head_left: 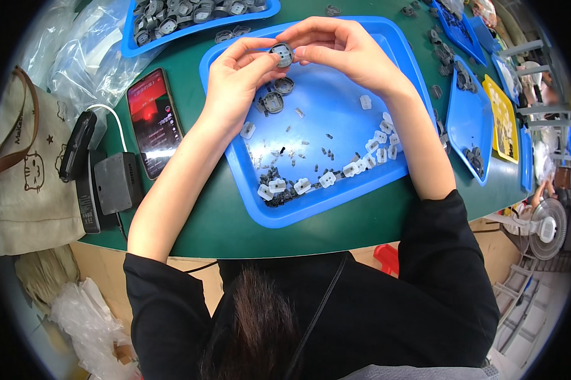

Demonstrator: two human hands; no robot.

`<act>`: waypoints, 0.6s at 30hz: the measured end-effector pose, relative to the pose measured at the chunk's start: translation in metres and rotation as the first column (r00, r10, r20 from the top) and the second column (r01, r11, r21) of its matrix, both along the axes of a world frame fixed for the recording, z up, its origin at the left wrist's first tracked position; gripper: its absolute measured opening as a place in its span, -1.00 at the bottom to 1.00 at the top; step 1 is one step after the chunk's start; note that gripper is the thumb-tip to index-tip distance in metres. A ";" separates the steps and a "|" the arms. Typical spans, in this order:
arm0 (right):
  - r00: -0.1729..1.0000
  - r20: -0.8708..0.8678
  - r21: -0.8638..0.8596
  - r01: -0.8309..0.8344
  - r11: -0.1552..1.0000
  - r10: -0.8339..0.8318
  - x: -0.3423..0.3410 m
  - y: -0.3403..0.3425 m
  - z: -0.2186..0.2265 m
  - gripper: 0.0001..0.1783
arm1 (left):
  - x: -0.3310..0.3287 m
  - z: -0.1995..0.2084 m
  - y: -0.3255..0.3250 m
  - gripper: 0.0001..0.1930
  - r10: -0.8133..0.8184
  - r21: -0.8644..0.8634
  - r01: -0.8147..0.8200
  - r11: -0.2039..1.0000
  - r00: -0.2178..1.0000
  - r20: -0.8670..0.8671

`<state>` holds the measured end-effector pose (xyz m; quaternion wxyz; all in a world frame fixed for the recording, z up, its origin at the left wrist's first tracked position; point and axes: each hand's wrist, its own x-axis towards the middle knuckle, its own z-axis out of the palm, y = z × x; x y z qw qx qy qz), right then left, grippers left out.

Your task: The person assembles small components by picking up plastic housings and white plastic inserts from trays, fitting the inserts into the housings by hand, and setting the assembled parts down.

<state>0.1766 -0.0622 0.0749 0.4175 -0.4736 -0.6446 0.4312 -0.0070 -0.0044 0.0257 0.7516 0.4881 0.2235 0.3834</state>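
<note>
Above the far part of a blue tray, my left hand and my right hand meet at a small grey plastic housing. Thumb and fingers of the left hand pinch it; the right fingertips press at its right side. Just below lie two more grey housings in the tray. White translucent plastic pieces line the tray's near and right side. Tiny dark parts are heaped in the near left corner, with some scattered across the middle.
Another blue tray at the far left is heaped with grey housings. A lit phone, a grey adapter box and a canvas bag are on the left. At right, a blue tray and a yellow tray hold parts.
</note>
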 end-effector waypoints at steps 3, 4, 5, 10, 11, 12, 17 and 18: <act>0.999 0.039 0.017 -0.001 1.000 0.001 -0.003 -0.001 0.000 -0.70 | -0.001 -0.001 0.000 -0.73 0.007 0.007 -0.007 1.000 1.000 -0.011; 0.999 0.039 0.017 -0.001 1.000 0.001 -0.003 -0.001 0.000 -0.70 | -0.001 -0.002 0.000 -0.73 0.007 0.007 -0.007 1.000 1.000 -0.011; 0.999 0.054 0.017 0.001 1.000 -0.002 -0.004 0.000 -0.001 -0.69 | -0.001 -0.002 0.001 -0.73 0.013 0.015 -0.013 1.000 1.000 -0.022; 0.997 0.070 0.035 0.028 0.999 -0.031 -0.005 -0.001 -0.002 -0.69 | 0.000 -0.002 0.000 -0.71 0.023 0.042 -0.022 0.999 0.999 -0.041; 0.994 0.082 0.025 0.064 0.998 -0.066 -0.004 -0.001 -0.002 -0.68 | 0.001 0.001 -0.001 -0.68 0.001 0.042 0.001 0.999 0.999 -0.050; 0.990 0.094 0.015 0.100 0.995 -0.101 -0.002 -0.001 -0.002 -0.68 | 0.002 0.004 -0.003 -0.66 -0.021 0.043 0.023 0.999 0.998 -0.060; 0.990 -0.012 -0.012 0.141 0.990 -0.142 0.000 -0.001 -0.002 -0.66 | 0.003 0.006 -0.009 -0.62 0.005 0.239 0.017 0.971 0.996 -0.091; 0.988 -0.055 -0.057 0.138 0.989 -0.141 -0.002 -0.001 -0.001 -0.66 | 0.003 0.005 -0.009 -0.61 0.016 0.271 0.010 0.963 0.995 -0.095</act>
